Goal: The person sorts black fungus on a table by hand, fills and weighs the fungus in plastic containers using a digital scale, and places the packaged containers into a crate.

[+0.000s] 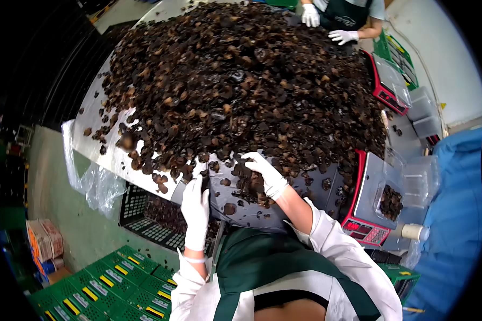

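Note:
A heap of dark brown wood ear mushrooms [241, 91] spreads over the metal table [91, 136]. My left hand [195, 208], in a white glove, is at the table's near edge, its fingers stretched forward beside a dark piece. My right hand [265, 172], gloved too, bends its fingers around a mushroom at the near side of the heap; the fingertips are partly hidden. Just below it lies a small cluster of mushrooms [250, 186] on a grey sheet [219, 195], with loose pieces scattered between my hands.
Below the left edge stands a black crate [139, 206] with mushrooms inside. Green crates [112, 283] are at lower left. A red scale [361, 214] at right carries a clear tub of mushrooms [391, 203]; another scale [385, 85] is farther back. Across the table are a co-worker's gloved hands [343, 36].

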A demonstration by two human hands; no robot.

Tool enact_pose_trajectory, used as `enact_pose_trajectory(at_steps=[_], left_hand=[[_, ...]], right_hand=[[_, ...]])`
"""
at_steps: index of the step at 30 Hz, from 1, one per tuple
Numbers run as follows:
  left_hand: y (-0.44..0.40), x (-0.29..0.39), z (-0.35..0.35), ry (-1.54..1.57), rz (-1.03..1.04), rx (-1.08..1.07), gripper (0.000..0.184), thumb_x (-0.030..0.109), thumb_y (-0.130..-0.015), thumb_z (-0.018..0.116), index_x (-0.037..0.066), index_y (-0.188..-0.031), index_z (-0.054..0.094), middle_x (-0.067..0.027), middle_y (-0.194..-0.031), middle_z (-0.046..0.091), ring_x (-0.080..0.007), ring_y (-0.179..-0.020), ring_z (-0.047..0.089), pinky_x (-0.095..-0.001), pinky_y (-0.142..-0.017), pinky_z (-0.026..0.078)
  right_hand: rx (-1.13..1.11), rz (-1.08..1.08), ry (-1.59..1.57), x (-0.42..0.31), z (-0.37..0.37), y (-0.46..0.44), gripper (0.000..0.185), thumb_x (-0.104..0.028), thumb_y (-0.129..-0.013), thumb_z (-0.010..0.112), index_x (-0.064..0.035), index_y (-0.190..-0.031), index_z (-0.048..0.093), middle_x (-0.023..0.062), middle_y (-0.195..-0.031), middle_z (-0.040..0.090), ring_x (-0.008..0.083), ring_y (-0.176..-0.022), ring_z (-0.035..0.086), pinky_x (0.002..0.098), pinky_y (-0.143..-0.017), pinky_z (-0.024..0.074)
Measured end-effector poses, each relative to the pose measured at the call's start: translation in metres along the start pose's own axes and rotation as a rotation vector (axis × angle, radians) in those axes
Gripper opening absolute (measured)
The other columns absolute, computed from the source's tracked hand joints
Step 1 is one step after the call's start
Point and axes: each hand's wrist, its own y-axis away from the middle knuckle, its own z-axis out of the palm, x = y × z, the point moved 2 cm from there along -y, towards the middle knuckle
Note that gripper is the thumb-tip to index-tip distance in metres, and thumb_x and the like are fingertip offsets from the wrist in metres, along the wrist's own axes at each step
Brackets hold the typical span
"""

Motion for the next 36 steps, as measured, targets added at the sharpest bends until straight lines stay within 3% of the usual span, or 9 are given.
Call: enact_pose_trajectory(at_steps=[2,6,13,17,21,29,30,34,36], left_hand=[[-0.012,-0.003,0.028,-0.009,0.085,-0.08,0.05,0.006,-0.078,0.066,0.006,-0.126,0.051,-0.0158,-0.126,0.053,-0.0317,-0.11,0.054,-0.037,-0.089,0.046],[-0.022,-0.007,0.032,0.164,0.028,0.067,0.021,0.004,-0.083,0.06,0.002,-0.104,0.063,-0.0136,-0.093,0.064,-0.0282,-0.088,0.062,-0.0322,-0.082,0.048],[0.006,0.081,0.053,1.776,-0.823,-0.364,0.025,0.017,-0.088,0.062,0.008,-0.111,0.058,-0.0028,-0.102,0.062,-0.0164,-0.09,0.059,-0.0318,-0.078,0.051],[0.012,0.155,0.079,1.961,-1.05,-0.487,0.024,0.02,-0.092,0.056,0.01,-0.115,0.057,-0.0039,-0.109,0.06,-0.0169,-0.096,0.057,-0.0317,-0.081,0.051],[0.015,0.204,0.101,1.935,-0.875,-0.621,0.026,0.021,-0.093,0.055,0.009,-0.116,0.057,-0.0044,-0.11,0.061,-0.0177,-0.096,0.058,-0.0291,-0.079,0.052],[0.049,0.375,0.127,1.751,-0.488,-0.944,0.025,0.021,-0.094,0.054,0.01,-0.116,0.054,-0.0022,-0.111,0.057,-0.0139,-0.1,0.053,-0.0336,-0.083,0.046],[0.048,0.385,0.133,1.37,0.134,-0.648,0.033,0.011,-0.086,0.061,0.008,-0.119,0.053,-0.007,-0.113,0.056,-0.0191,-0.102,0.054,-0.0345,-0.086,0.046],[0.066,0.442,0.173,1.445,0.063,-0.655,0.042,0.004,-0.084,0.06,0.004,-0.125,0.049,-0.0136,-0.12,0.052,-0.0266,-0.112,0.049,-0.0349,-0.097,0.039],[0.067,0.434,0.205,0.514,0.726,-0.174,0.036,0.009,-0.086,0.059,0.004,-0.121,0.053,-0.0192,-0.124,0.05,-0.0353,-0.12,0.042,-0.0408,-0.103,0.033]], right_hand=[[0.017,0.119,-0.501,-0.014,0.003,0.022,0.024,-0.015,-0.093,0.049,-0.0032,-0.113,0.055,0.0093,-0.108,0.062,0.0218,-0.095,0.062,0.0337,-0.084,0.0513],[-0.066,-0.126,-0.74,-0.011,-0.015,0.042,0.035,-0.021,-0.098,0.036,0.001,-0.117,0.055,0.0125,-0.115,0.062,0.0258,-0.102,0.062,0.0385,-0.088,0.0519],[-0.164,-0.199,-1.027,-0.031,-0.032,0.079,0.048,-0.039,-0.098,0.035,-0.0017,-0.124,0.052,0.0162,-0.114,0.061,0.0298,-0.105,0.06,0.0406,-0.089,0.051],[0.127,-0.283,-0.982,-0.057,-0.039,0.109,0.045,-0.037,-0.099,0.034,-0.0017,-0.119,0.054,0.0149,-0.11,0.062,0.0273,-0.097,0.062,0.0393,-0.087,0.0513],[-0.04,-0.464,-0.998,-0.06,-0.085,0.145,0.048,-0.038,-0.098,0.034,-0.0048,-0.131,0.047,0.015,-0.126,0.055,0.0285,-0.115,0.054,0.0418,-0.1,0.0422],[0.623,-0.469,-0.683,-0.169,-0.145,0.285,0.025,-0.016,-0.093,0.054,-0.0016,-0.114,0.056,0.0093,-0.104,0.064,0.0199,-0.091,0.063,0.0303,-0.078,0.0535],[0.658,-0.545,-0.508,-0.184,-0.157,0.302,0.026,-0.016,-0.092,0.055,-0.0009,-0.113,0.056,0.0086,-0.102,0.064,0.0185,-0.088,0.064,0.0293,-0.076,0.0539],[0.797,-0.665,0.398,-0.22,-0.222,0.35,0.025,-0.02,-0.085,0.065,-0.003,-0.103,0.061,0.0077,-0.093,0.065,0.0156,-0.085,0.063,0.0291,-0.074,0.0507],[0.845,-0.622,1.073,-0.242,-0.225,0.367,0.026,-0.018,-0.076,0.072,-0.0044,-0.096,0.064,0.0069,-0.091,0.064,0.0178,-0.085,0.062,0.0299,-0.078,0.0485]])
